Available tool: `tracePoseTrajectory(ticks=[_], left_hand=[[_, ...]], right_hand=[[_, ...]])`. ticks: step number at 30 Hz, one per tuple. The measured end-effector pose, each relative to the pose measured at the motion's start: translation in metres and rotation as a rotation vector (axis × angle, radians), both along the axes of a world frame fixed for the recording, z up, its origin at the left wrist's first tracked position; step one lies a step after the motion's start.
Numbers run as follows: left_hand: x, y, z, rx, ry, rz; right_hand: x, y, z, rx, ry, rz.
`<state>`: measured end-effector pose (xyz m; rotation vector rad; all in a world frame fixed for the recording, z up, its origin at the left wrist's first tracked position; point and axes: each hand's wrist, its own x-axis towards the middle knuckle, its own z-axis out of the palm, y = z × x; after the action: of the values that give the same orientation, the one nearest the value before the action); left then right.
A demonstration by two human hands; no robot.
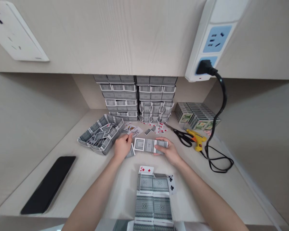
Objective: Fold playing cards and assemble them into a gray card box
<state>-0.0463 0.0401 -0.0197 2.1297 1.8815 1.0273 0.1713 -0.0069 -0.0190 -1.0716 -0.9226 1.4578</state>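
Observation:
My right hand [168, 151] grips the right end of a strip of folded grey-backed playing cards [149, 145], thumb across its face. Just left of the strip, my left hand [122, 147] is closed, with a tilted grey-backed playing card [131, 152] showing beneath its fingers; the fingertips are partly hidden. Nearer to me stands a larger piece built of cards [144, 205], with an ace of diamonds [146, 169] and a five of clubs [171, 184] sticking out at its far end. Face-up cards [136, 131] lie beyond my hands.
A card-built basket [86, 142] holding loose cards stands left, a black phone [49, 184] nearer. Stacked card blocks [120, 93] line the back. Black scissors [184, 137], a yellow glue gun [198, 138] and card packs [201, 114] are right. A cord [223, 109] hangs from the power strip [207, 41].

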Motion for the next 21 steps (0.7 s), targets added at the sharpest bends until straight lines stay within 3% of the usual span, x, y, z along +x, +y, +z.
tracePoseTrajectory(ticks=[21], left_hand=[[0.0024, 0.0011, 0.0005, 0.022, -0.121, 0.002]], right_hand=[[0.0001, 0.0008, -0.0017, 0.009, -0.02, -0.009]])
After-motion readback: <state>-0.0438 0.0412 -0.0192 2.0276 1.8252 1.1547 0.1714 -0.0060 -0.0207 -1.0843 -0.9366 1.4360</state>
